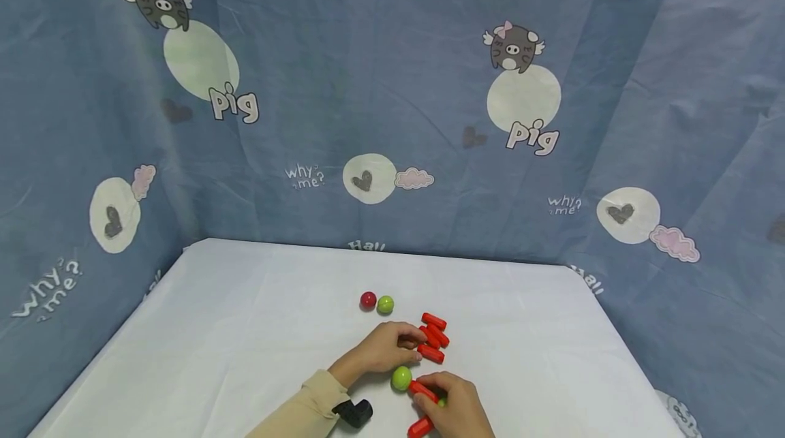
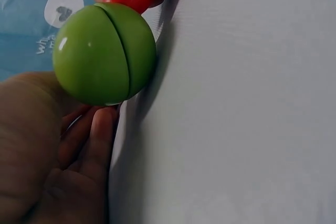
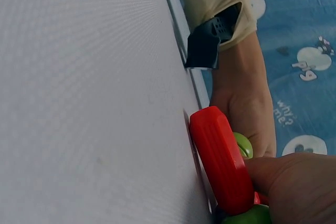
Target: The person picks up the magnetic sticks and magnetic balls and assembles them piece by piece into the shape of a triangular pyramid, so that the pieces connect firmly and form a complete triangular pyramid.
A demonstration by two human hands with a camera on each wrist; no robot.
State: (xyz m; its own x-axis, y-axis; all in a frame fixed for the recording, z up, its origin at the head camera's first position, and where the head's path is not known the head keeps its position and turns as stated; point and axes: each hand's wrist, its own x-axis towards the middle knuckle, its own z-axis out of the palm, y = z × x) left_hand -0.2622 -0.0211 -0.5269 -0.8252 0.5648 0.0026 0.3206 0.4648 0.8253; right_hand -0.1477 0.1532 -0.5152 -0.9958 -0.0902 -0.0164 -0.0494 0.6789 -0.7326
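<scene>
Red rod (image 1: 423,392), end toward green ball (image 1: 401,379)

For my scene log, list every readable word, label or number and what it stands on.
"pig": twice on the blue cloth.
"why? me?": three times on that cloth, head view.
"Ha" plus strokes too unclear to read: cloth beside the white table.
Grey print, lower right: too unclear to read.
No readable text shows on the red pieces, balls or black wrist device.

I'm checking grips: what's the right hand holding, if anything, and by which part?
The right hand pinches an assembly by the red stick between its green balls.
</scene>
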